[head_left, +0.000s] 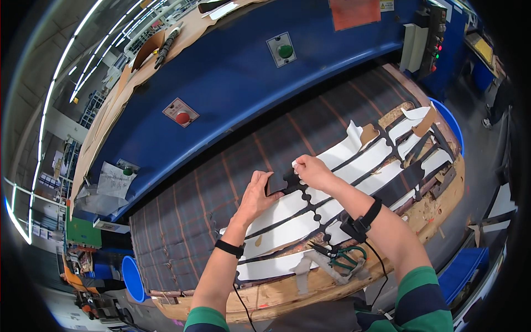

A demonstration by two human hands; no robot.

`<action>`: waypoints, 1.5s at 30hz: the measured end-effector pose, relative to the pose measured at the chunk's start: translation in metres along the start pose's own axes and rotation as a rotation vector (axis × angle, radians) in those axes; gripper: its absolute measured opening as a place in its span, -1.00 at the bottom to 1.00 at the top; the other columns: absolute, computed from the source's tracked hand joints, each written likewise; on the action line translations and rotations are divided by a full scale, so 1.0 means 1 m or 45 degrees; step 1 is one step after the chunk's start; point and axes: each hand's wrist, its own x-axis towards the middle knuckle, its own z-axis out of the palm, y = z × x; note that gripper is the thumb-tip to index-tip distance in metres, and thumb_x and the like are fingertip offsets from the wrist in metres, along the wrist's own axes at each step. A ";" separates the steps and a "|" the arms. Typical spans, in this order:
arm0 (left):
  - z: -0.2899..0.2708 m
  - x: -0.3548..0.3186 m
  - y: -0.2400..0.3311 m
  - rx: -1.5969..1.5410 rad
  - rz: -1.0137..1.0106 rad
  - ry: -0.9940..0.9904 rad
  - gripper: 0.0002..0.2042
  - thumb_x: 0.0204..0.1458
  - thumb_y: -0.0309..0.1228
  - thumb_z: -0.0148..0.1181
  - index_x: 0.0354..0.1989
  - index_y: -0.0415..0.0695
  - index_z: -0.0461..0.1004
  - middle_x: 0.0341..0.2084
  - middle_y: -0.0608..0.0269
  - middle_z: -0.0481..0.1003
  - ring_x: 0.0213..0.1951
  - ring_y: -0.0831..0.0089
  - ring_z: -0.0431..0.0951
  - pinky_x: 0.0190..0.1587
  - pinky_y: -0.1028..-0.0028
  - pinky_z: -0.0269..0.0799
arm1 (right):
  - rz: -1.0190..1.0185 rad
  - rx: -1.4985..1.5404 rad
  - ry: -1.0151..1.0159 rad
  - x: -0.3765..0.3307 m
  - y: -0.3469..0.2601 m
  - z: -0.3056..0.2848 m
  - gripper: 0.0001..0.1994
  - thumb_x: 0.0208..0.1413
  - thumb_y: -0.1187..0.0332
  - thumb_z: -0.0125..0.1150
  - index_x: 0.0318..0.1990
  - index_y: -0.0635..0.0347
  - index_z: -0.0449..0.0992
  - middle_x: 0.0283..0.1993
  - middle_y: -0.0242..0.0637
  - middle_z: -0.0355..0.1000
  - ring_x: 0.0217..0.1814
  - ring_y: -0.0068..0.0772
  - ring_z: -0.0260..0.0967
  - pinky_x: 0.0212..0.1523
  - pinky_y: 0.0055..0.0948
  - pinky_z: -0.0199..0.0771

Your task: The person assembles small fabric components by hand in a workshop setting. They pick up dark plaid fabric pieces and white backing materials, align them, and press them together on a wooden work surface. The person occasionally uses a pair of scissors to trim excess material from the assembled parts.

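Observation:
My right hand (314,172) is closed in a pinch, with a small white corner of sheet material (295,164) at its fingertips. My left hand (255,195) rests palm-down at the upper end of a white strip (282,209), its thumb spread from the fingers. Between the hands lies a dark piece with a scalloped edge (291,179). White strips in rows, with dark round-lobed scraps (317,217) between them, cover the near right of the dark plaid cloth (207,180). Green-handled scissors (349,258) lie at the near edge, right of my left forearm.
A blue machine beam (232,83) spans the far side, carrying a green button (285,51) and a red button (182,117). Scraps and curled strips (417,119) lie at right on the wooden board (437,221). Blue bins (133,279) flank the table. Cables hang from my wristbands.

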 end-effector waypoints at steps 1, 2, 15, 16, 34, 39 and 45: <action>-0.001 0.000 -0.001 0.010 0.016 -0.015 -0.39 -0.06 -0.47 0.50 0.21 -0.22 0.39 0.01 0.08 0.38 -0.01 0.10 0.49 0.06 0.26 0.47 | 0.007 -0.011 -0.012 0.003 -0.001 -0.002 -0.62 0.35 0.19 0.10 0.10 0.34 0.51 0.02 0.07 0.59 0.12 0.04 0.54 0.14 -0.15 0.49; -0.002 0.000 -0.001 0.019 0.033 -0.031 -0.37 -0.07 -0.47 0.51 0.23 -0.21 0.38 0.02 0.09 0.37 0.00 0.12 0.48 0.06 0.26 0.47 | 0.015 -0.022 -0.025 0.003 -0.003 -0.002 -0.61 0.35 0.19 0.11 0.11 0.34 0.50 0.02 0.07 0.58 0.11 0.04 0.53 0.13 -0.15 0.49; -0.005 0.008 0.003 -0.115 -0.014 -0.110 -0.30 -0.12 -0.39 0.55 0.23 -0.17 0.34 0.12 0.09 0.34 0.12 0.14 0.44 0.22 0.30 0.39 | 0.241 0.448 -0.159 -0.001 -0.019 -0.006 -0.45 0.36 0.27 0.16 0.38 0.36 0.21 0.05 -0.14 0.46 0.00 -0.40 0.45 -0.05 -0.41 0.52; -0.006 0.008 0.003 -0.131 -0.030 -0.106 -0.31 -0.11 -0.40 0.54 0.24 -0.16 0.34 0.12 0.11 0.34 0.14 0.18 0.43 0.24 0.32 0.36 | 0.210 0.450 -0.153 -0.002 -0.020 -0.003 -0.44 0.35 0.27 0.17 0.39 0.37 0.20 0.07 -0.13 0.45 0.03 -0.41 0.44 -0.01 -0.41 0.51; -0.023 -0.004 -0.018 -0.918 -0.412 -0.072 -0.34 0.05 -0.39 0.43 0.33 -0.24 0.31 0.03 0.33 0.41 0.07 0.54 0.41 0.19 0.54 0.28 | -0.336 -0.081 0.166 -0.025 -0.013 0.011 -0.62 0.28 0.19 0.18 0.05 0.35 0.53 -0.02 0.01 0.54 0.05 0.05 0.46 0.12 -0.11 0.46; -0.023 -0.007 -0.024 -1.025 -0.317 -0.106 -0.34 0.07 -0.36 0.44 0.35 -0.23 0.33 0.08 0.34 0.43 0.11 0.55 0.42 0.23 0.54 0.27 | -0.447 -0.080 0.094 -0.034 -0.036 0.024 -0.60 0.24 0.13 0.28 -0.01 0.34 0.54 -0.03 0.00 0.53 0.10 0.03 0.40 0.11 -0.12 0.43; -0.027 -0.007 -0.014 -1.064 -0.318 -0.104 -0.39 0.11 -0.38 0.40 0.33 -0.19 0.33 0.11 0.33 0.46 0.13 0.55 0.43 0.26 0.50 0.28 | -0.489 -0.097 0.205 -0.029 -0.033 0.033 -0.52 0.24 0.04 0.28 0.00 0.37 0.53 -0.09 0.01 0.55 0.04 0.02 0.45 0.06 -0.12 0.47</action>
